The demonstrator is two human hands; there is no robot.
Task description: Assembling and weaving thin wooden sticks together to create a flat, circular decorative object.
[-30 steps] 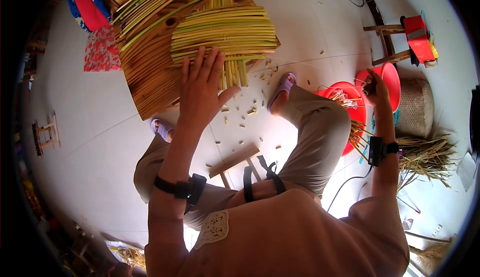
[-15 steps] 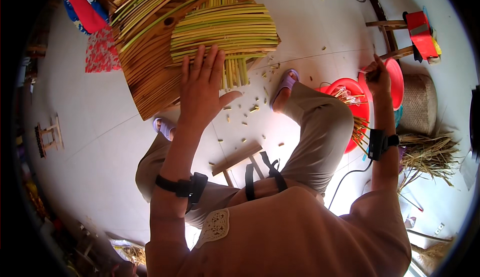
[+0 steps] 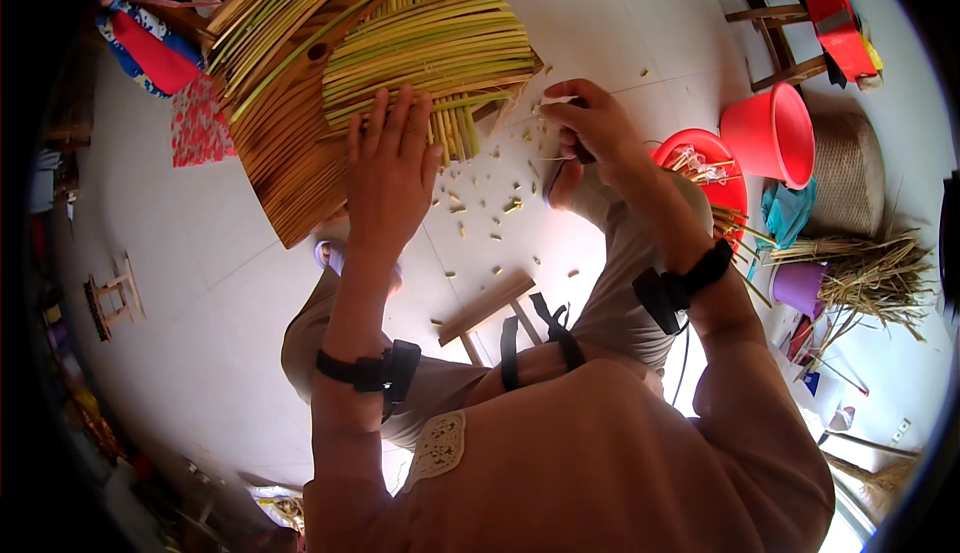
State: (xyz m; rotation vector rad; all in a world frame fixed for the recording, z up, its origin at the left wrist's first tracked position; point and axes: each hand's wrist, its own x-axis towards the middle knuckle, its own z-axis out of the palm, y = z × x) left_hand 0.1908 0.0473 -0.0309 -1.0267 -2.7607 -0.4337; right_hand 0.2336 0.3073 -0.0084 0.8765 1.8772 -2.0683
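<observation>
In the head view the left hand (image 3: 392, 158) grips nothing, its fingers straight and laid over the near edge of a yellow-green mat of crossed plant stalks (image 3: 430, 48), while the right hand (image 3: 598, 138) curls in the air just right of it, and whether its fingers clamp anything I cannot tell. The mat lies on a brown, grained wooden board (image 3: 285, 148), with a round red plastic bucket (image 3: 752, 133) farther right.
</observation>
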